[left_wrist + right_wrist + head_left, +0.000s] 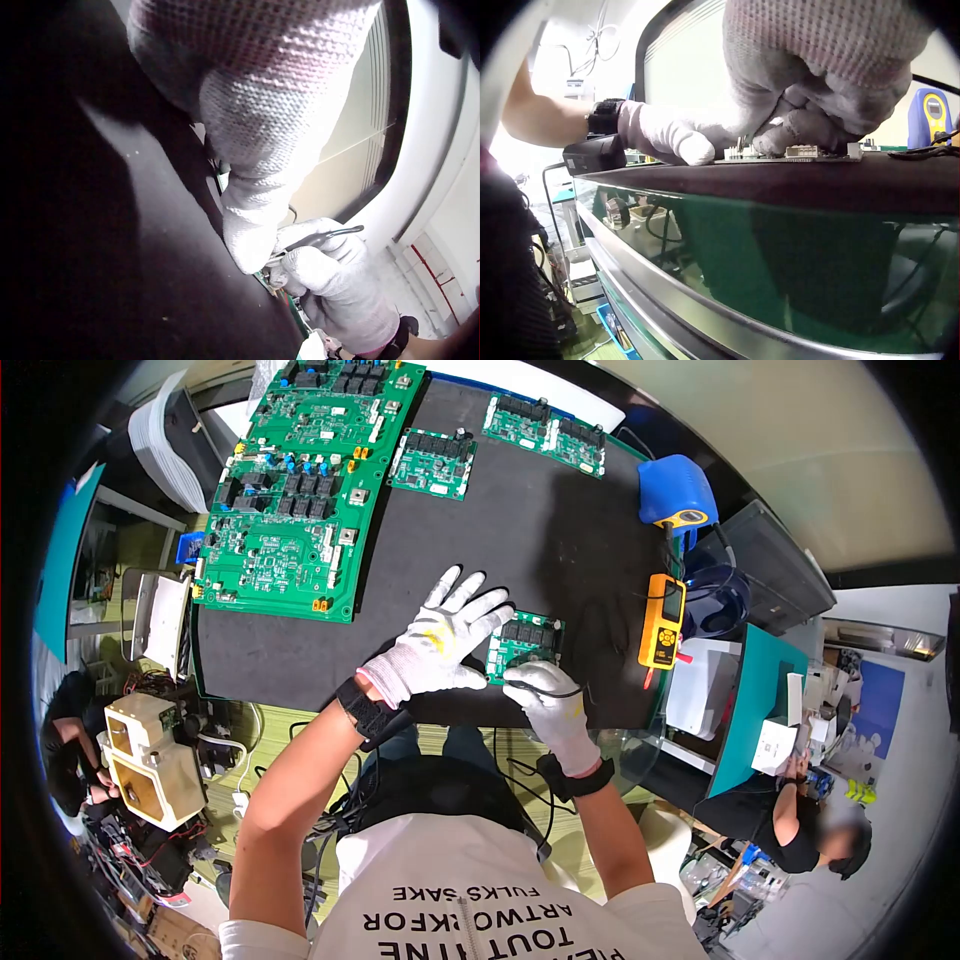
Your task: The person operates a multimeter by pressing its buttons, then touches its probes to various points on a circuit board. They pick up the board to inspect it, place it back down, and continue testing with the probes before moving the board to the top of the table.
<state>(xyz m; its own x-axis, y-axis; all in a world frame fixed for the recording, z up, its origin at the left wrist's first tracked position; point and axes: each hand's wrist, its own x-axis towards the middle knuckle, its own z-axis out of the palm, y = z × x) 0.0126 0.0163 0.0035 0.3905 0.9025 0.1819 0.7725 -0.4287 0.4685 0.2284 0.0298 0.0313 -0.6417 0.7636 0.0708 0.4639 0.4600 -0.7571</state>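
Observation:
A small green circuit board (527, 650) lies on the dark mat in front of the person. The gloved left hand (445, 635) spreads its fingers flat at the board's left side, with the thumb at its near left corner. Over the board's near edge, the gloved right hand (552, 705) pinches slim black tweezers (330, 235). Their tips point down at the board beside the left thumb in the left wrist view. White connectors (804, 151) stand along the board's edge in the right wrist view, and the right fingers hide part of the board.
Large green circuit boards (290, 550) cover the mat's left side. A smaller board (432, 463) and a joined pair (545, 433) lie at the back. On the right are an orange meter (662, 622) and a blue device (677, 492). Another person (815, 825) sits at far right.

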